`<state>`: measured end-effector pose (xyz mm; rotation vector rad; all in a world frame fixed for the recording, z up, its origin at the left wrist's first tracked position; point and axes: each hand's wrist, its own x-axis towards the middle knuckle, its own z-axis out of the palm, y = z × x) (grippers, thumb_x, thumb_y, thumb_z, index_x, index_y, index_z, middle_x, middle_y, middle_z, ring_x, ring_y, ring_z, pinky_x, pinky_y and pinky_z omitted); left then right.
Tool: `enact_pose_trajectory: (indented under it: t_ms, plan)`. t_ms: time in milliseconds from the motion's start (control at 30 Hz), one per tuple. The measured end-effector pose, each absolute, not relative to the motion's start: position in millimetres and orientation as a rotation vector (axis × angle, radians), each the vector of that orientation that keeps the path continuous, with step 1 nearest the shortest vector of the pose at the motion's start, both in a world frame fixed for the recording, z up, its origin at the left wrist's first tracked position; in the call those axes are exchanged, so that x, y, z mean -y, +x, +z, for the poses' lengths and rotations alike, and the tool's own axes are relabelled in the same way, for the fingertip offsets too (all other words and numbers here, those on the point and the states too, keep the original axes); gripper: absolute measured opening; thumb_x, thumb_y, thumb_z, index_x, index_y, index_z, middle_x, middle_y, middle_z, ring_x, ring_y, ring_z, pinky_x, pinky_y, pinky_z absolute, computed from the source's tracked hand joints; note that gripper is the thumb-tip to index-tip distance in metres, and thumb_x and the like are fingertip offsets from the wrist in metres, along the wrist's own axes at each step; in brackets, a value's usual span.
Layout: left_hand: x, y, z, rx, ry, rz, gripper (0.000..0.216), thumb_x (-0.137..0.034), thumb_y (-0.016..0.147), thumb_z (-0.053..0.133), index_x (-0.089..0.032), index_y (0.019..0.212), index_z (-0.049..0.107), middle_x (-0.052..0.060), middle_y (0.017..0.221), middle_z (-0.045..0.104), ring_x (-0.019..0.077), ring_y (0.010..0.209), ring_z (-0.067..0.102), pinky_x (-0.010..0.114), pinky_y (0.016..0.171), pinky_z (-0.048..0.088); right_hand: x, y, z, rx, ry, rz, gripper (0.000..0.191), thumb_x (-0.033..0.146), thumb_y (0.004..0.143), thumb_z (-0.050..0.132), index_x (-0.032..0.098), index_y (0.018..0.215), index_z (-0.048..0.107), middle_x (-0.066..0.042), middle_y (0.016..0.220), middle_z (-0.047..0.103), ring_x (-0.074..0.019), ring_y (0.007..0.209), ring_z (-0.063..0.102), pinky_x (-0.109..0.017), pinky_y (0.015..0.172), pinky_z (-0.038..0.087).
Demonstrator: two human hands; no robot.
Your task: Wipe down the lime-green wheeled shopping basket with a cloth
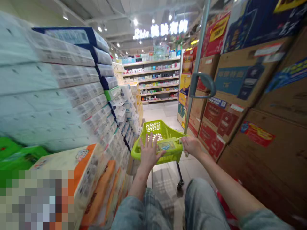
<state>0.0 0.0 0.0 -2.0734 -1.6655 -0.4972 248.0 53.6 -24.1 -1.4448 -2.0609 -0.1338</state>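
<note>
A lime-green shopping cart (172, 157) with a perforated basket stands on wheels in front of me. My left hand (148, 152) lies over its near edge with the fingers spread. At the cart's right near corner, my right hand (190, 146) is closed around the edge, right by the foot of a tall grey pole (196, 60). That pole carries a grey loop handle (211, 84) at mid height. A small label panel (166, 146) shows on the near side of the basket between my hands. The fingertips of my right hand are partly hidden.
Tall stacks of white packs (72, 76) line the left, with orange-and-cream packs (86, 156) close by me. Cardboard cartons (235, 73) are piled along the right. The tiled aisle (160, 110) runs ahead to shelves (153, 76) of small goods.
</note>
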Motion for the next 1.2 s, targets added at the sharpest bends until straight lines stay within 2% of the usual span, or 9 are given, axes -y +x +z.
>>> enact_pose_trajectory:
  t_ms: [133, 267, 467, 567, 667, 800, 900, 1067, 1200]
  plan:
    - [-1.3, 6.1, -1.1, 1.913, -2.119, -0.310, 0.051, -0.039, 0.098, 0.019, -0.014, 0.123, 0.055, 0.011, 0.082, 0.071, 0.0212, 0.077, 0.068, 0.040, 0.087, 0.044, -39.6, 210.9, -32.5, 1.737, -1.529, -0.237, 0.042, 0.027, 0.097, 0.029, 0.016, 0.077, 0.065, -0.007, 0.072, 0.067, -0.0193, 0.076, 0.061, -0.032, 0.078, 0.042]
    - [-0.7, 12.8, -1.0, 1.954, -2.087, -0.300, 0.050, -0.035, 0.098, 0.017, -0.015, 0.119, 0.057, 0.010, 0.078, 0.071, 0.0216, 0.070, 0.068, 0.030, 0.064, 0.045, -24.8, 159.3, -39.5, 1.604, -1.333, -0.323, 0.035, 0.021, 0.095, 0.034, 0.012, 0.104, 0.066, -0.013, 0.109, 0.068, -0.0241, 0.107, 0.058, -0.045, 0.101, 0.037]
    - [-0.5, 14.8, -2.4, 1.869, -2.108, -0.236, 0.044, -0.028, 0.096, 0.023, -0.015, 0.121, 0.057, 0.012, 0.087, 0.072, 0.0215, 0.071, 0.068, 0.029, 0.061, 0.044, -13.9, 125.7, -37.4, 1.890, -0.984, -0.269, 0.034, 0.018, 0.093, 0.040, 0.013, 0.118, 0.063, -0.011, 0.121, 0.065, -0.0203, 0.119, 0.055, -0.040, 0.107, 0.040]
    - [-0.2, 10.6, 0.1, 1.836, -2.166, -0.182, 0.045, -0.029, 0.096, 0.023, -0.015, 0.126, 0.055, 0.014, 0.094, 0.071, 0.0220, 0.074, 0.068, 0.029, 0.062, 0.045, -14.9, 140.7, -33.7, 2.003, -0.897, -0.285, 0.034, 0.026, 0.093, 0.045, 0.012, 0.119, 0.062, -0.011, 0.126, 0.062, -0.0213, 0.123, 0.051, -0.040, 0.107, 0.040]
    - [0.5, -2.2, 6.7, 1.942, -2.165, -0.151, 0.050, -0.035, 0.097, 0.019, -0.017, 0.130, 0.052, 0.012, 0.087, 0.072, 0.0214, 0.073, 0.068, 0.029, 0.062, 0.046, -20.0, 170.6, -33.1, 2.066, -0.898, -0.270, 0.035, 0.035, 0.091, 0.051, 0.015, 0.116, 0.064, -0.011, 0.129, 0.060, -0.0232, 0.126, 0.048, -0.041, 0.105, 0.042]
    - [1.7, -20.7, 12.4, 2.072, -2.162, -0.031, 0.056, -0.036, 0.097, 0.016, -0.016, 0.100, 0.068, 0.011, 0.084, 0.072, 0.0206, 0.076, 0.068, 0.027, 0.064, 0.046, -31.8, 207.8, -37.4, 1.972, -1.088, -0.211, 0.033, 0.034, 0.092, 0.048, 0.017, 0.113, 0.066, -0.011, 0.128, 0.060, -0.0238, 0.124, 0.050, -0.041, 0.102, 0.044]
    - [2.7, -18.3, 8.3, 1.980, -2.172, -0.026, 0.061, -0.037, 0.097, 0.015, -0.015, 0.086, 0.071, 0.012, 0.078, 0.072, 0.0211, 0.076, 0.068, 0.029, 0.067, 0.046, -43.6, 217.8, -38.0, 1.841, -1.312, -0.159, 0.032, 0.032, 0.094, 0.043, 0.018, 0.112, 0.066, -0.011, 0.124, 0.062, -0.0240, 0.115, 0.056, -0.042, 0.097, 0.047]
    - [1.6, 7.8, -2.0, 1.890, -2.180, -0.163, 0.063, -0.035, 0.096, 0.013, -0.014, 0.078, 0.070, 0.013, 0.071, 0.070, 0.0230, 0.068, 0.066, 0.031, 0.063, 0.045, -46.0, 191.1, -28.0, 1.831, -1.263, -0.141, 0.033, 0.024, 0.096, 0.037, 0.016, 0.099, 0.069, -0.011, 0.107, 0.069, -0.0218, 0.112, 0.058, -0.042, 0.103, 0.043]
    - [-0.1, 19.9, -5.7, 1.829, -2.198, -0.218, 0.058, -0.031, 0.095, 0.016, -0.014, 0.082, 0.070, 0.014, 0.070, 0.069, 0.0231, 0.064, 0.065, 0.031, 0.060, 0.043, -28.9, 156.3, -25.1, 2.024, -0.976, -0.192, 0.026, 0.023, 0.093, 0.044, 0.016, 0.102, 0.067, -0.008, 0.112, 0.068, -0.0200, 0.120, 0.053, -0.040, 0.110, 0.037]
